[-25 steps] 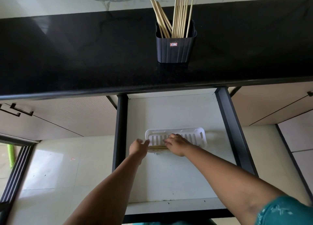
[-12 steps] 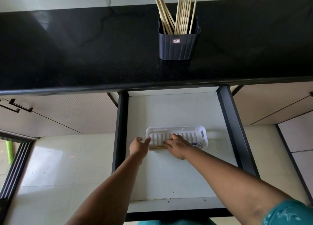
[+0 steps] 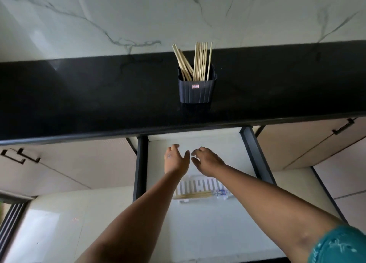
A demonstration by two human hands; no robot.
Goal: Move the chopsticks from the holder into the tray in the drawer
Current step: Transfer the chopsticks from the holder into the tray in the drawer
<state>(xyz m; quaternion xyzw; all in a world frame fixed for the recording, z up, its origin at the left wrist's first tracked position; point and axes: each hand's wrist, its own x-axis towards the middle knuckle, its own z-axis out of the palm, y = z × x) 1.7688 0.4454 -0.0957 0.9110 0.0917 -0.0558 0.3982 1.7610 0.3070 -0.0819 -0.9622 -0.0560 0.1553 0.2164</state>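
A dark ribbed holder [image 3: 196, 91] stands on the black countertop with several wooden chopsticks [image 3: 200, 61] upright in it. Below, the open white drawer [image 3: 206, 227] holds a white slotted tray [image 3: 199, 185], partly hidden by my forearms. A few chopsticks [image 3: 193, 195] lie along the tray's near edge. My left hand [image 3: 175, 159] and right hand [image 3: 207, 160] hover side by side above the drawer's back part, between tray and counter edge, fingers spread and empty.
The black countertop [image 3: 99, 96] overhangs the drawer's back. Black drawer rails [image 3: 141, 167] run on both sides. Beige cabinet fronts with black handles [image 3: 343, 127] flank the drawer. A marble wall rises behind the holder.
Both hands have let go of the chopsticks in the tray and risen away from it toward the counter. The camera has tilted upward.
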